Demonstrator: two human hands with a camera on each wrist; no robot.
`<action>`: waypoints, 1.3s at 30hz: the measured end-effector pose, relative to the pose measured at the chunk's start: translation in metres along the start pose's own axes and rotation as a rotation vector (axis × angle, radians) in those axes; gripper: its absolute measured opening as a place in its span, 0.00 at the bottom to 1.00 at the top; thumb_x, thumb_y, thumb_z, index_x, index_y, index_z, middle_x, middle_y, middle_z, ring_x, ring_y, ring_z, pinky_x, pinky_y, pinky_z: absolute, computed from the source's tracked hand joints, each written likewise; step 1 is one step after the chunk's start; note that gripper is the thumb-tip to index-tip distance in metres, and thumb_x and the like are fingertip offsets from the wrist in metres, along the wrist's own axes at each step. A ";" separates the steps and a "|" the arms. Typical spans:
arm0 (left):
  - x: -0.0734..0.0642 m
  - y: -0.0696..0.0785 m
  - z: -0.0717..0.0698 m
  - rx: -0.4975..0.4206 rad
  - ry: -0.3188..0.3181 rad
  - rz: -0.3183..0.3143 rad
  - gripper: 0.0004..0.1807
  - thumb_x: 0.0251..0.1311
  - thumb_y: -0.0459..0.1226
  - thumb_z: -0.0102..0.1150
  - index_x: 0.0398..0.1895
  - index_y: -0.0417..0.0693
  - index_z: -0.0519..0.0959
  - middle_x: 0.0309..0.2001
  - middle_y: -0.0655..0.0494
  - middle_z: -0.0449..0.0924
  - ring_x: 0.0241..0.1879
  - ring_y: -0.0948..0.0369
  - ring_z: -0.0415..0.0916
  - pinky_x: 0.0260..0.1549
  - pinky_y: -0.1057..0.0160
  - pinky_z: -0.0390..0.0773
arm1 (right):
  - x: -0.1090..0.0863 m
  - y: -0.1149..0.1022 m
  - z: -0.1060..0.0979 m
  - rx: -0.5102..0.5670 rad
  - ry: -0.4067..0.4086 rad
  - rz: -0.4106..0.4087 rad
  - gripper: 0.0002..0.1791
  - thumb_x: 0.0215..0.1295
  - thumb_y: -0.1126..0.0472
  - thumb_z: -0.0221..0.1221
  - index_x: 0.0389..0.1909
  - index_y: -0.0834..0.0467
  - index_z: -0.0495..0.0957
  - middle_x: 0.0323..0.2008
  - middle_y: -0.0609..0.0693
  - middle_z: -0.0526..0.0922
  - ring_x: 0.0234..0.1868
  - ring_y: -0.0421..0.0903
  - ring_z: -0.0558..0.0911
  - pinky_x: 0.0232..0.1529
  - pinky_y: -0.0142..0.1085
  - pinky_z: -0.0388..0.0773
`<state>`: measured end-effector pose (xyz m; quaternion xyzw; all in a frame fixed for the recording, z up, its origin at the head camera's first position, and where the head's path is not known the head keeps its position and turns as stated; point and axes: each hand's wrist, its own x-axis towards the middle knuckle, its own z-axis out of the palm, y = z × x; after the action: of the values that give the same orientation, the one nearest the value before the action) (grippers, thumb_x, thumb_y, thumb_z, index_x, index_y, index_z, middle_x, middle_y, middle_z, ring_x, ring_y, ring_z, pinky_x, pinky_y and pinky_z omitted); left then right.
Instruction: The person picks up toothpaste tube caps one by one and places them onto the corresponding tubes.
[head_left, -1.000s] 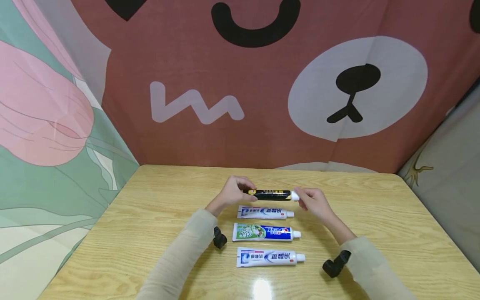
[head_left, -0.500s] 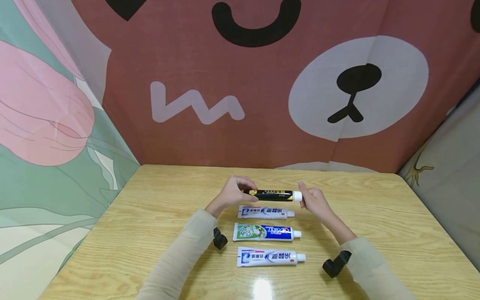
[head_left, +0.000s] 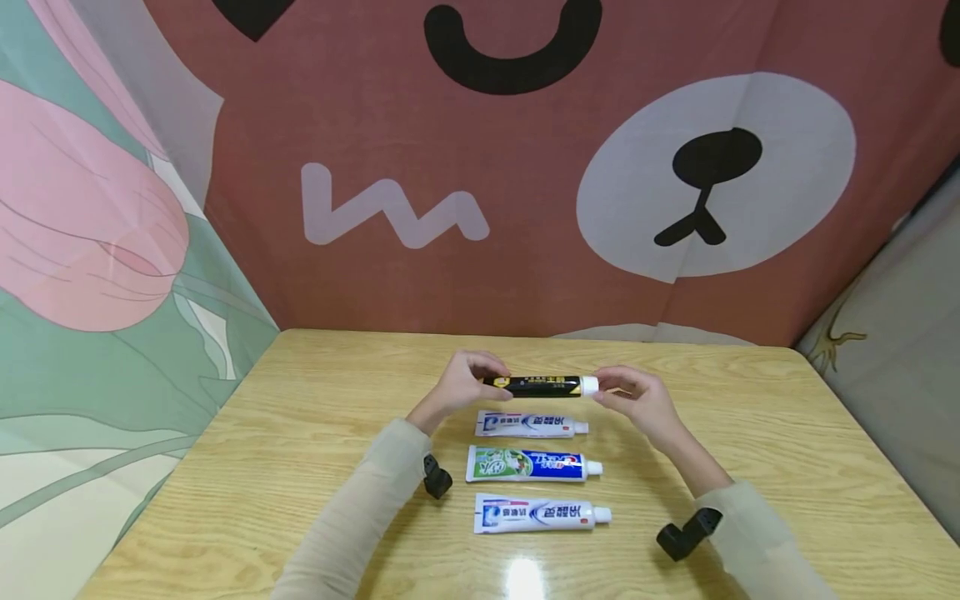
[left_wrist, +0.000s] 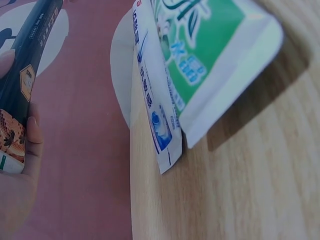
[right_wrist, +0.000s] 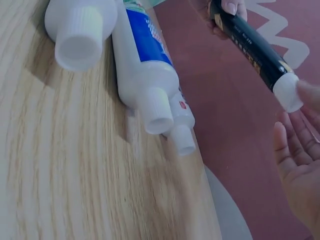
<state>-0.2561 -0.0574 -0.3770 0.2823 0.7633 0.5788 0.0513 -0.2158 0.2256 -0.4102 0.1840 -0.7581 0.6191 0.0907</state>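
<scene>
A black toothpaste tube (head_left: pixel 543 387) with gold print is held level above the far part of the table. My left hand (head_left: pixel 457 385) grips its flat end between thumb and fingers, also seen in the left wrist view. At the other end is a white cap (right_wrist: pixel 288 93). My right hand (head_left: pixel 651 407) has its thumb and fingertips at this cap, and the thumb is blurred in the right wrist view. Below the held tube lie a white-and-blue toothpaste tube (head_left: pixel 528 425), a green-and-blue toothpaste tube (head_left: pixel 527 464) and another white-and-blue tube (head_left: pixel 534 514), caps to the right.
The wooden table (head_left: pixel 300 467) runs back to a cloth backdrop (head_left: pixel 525 275) printed with a bear face. A flowered cloth (head_left: pixel 97 275) hangs at the left, and a grey cloth (head_left: pixel 900 333) at the right. Black wrist cameras (head_left: pixel 688 535) sit at the sleeves.
My right hand has turned about the cap: its thumb was raised half a second ago and is now lower, and the wrist has swung right. The black tube has risen slightly.
</scene>
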 end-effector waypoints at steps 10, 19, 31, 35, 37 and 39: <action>-0.002 -0.002 0.002 0.014 0.006 0.019 0.14 0.37 0.24 0.69 0.32 0.29 0.81 0.36 0.40 0.78 0.28 0.62 0.74 0.27 0.68 0.74 | -0.001 -0.001 0.003 -0.101 0.002 0.082 0.13 0.58 0.65 0.60 0.41 0.71 0.78 0.30 0.48 0.82 0.29 0.42 0.79 0.32 0.34 0.78; -0.002 -0.002 0.001 0.037 -0.003 -0.010 0.15 0.39 0.26 0.70 0.35 0.28 0.80 0.36 0.48 0.79 0.29 0.62 0.74 0.27 0.68 0.74 | -0.001 0.001 0.003 -0.168 -0.013 0.065 0.13 0.64 0.63 0.54 0.42 0.70 0.78 0.28 0.59 0.81 0.27 0.46 0.79 0.31 0.38 0.78; -0.002 -0.001 0.002 0.058 0.006 0.022 0.14 0.39 0.25 0.69 0.33 0.29 0.80 0.36 0.41 0.78 0.28 0.64 0.73 0.26 0.68 0.74 | -0.002 -0.003 0.001 -0.132 -0.055 0.083 0.17 0.55 0.64 0.63 0.45 0.67 0.76 0.40 0.60 0.79 0.36 0.39 0.79 0.37 0.31 0.77; -0.003 0.001 0.002 0.056 0.008 0.027 0.14 0.39 0.25 0.69 0.33 0.29 0.80 0.36 0.41 0.78 0.28 0.64 0.73 0.26 0.68 0.73 | -0.002 -0.004 0.002 -0.151 -0.053 0.107 0.15 0.58 0.63 0.60 0.44 0.68 0.78 0.39 0.60 0.80 0.34 0.40 0.80 0.35 0.36 0.79; -0.003 0.001 0.002 0.054 0.006 0.026 0.14 0.39 0.25 0.69 0.33 0.29 0.80 0.36 0.41 0.78 0.27 0.64 0.72 0.26 0.68 0.73 | -0.001 -0.003 0.002 -0.164 -0.057 0.101 0.13 0.61 0.64 0.58 0.42 0.70 0.78 0.34 0.60 0.81 0.31 0.42 0.80 0.34 0.37 0.79; -0.003 0.001 0.002 0.050 0.005 0.022 0.13 0.39 0.26 0.69 0.33 0.30 0.81 0.36 0.42 0.78 0.27 0.64 0.72 0.25 0.69 0.72 | -0.001 -0.002 0.002 -0.173 -0.058 0.096 0.12 0.63 0.64 0.55 0.40 0.71 0.78 0.29 0.59 0.81 0.29 0.46 0.80 0.33 0.38 0.79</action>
<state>-0.2527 -0.0571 -0.3776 0.2906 0.7746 0.5605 0.0360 -0.2143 0.2236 -0.4088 0.1568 -0.8188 0.5495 0.0543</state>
